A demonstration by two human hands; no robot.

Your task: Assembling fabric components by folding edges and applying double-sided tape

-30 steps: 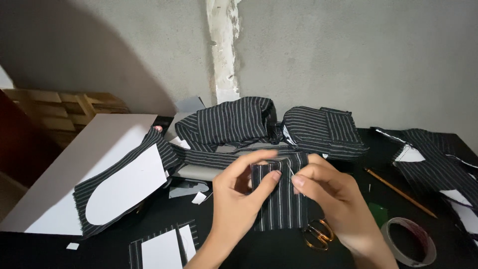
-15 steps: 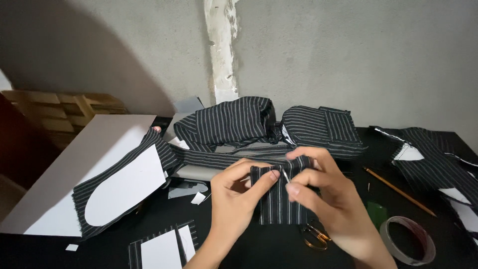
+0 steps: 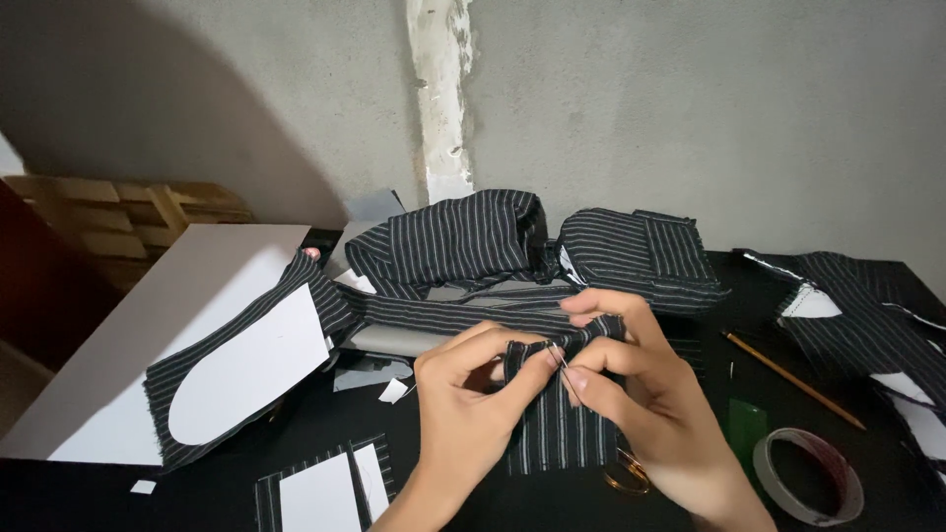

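At lower centre of the frame, the left hand and right hand are both pinching the top edge of a soft, limp striped cloth, likely best gripped there.

I saw no packages, labels, signs or screens anywhere on my feed.
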